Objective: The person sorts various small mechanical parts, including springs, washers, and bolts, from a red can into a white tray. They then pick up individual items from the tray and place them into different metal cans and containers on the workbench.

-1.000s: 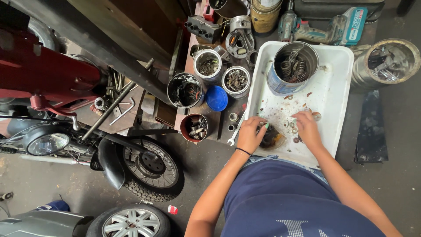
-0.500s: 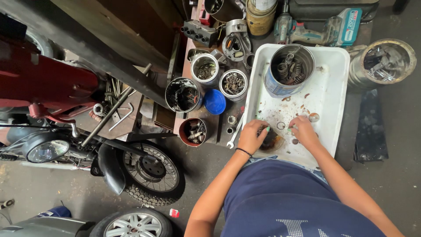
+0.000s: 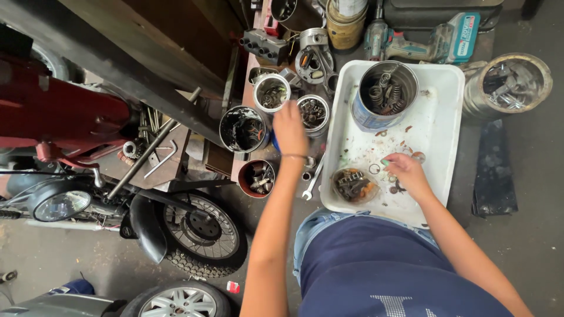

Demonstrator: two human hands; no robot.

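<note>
Since half a second ago, my left hand has left the small dish and gone up toward the tins at upper centre of the frame, while my right hand has stayed low on the white tray. Nearest to me, at lower centre, is my blue shirt, and just above it the lower rim of the tray. My right fingers are curled down onto the tray floor among loose bits, a thin ring and washers just beside the fingertips; whether they pinch anything I cannot tell. Left of that hand, in the tray's lower left corner, sits the small clear dish of dark, rusty parts, now untouched. Outside the tray's left edge a wrench lies on the floor, and further left a red-brown tin of bolts. My left hand, a dark band at the wrist, hovers with its back to the camera between the black tin and the white-rimmed tin of small hardware, and covers a blue lid under it; the fingers are bent downward and hidden, so I cannot tell what they hold, if anything. Above it stands another white-rimmed tin. Further up in the tray is the large blue can holding springs. At upper right a metal pot of tools sits off the tray, and a teal power drill lies along the top edge. A motorcycle wheel fills the lower left.
</note>
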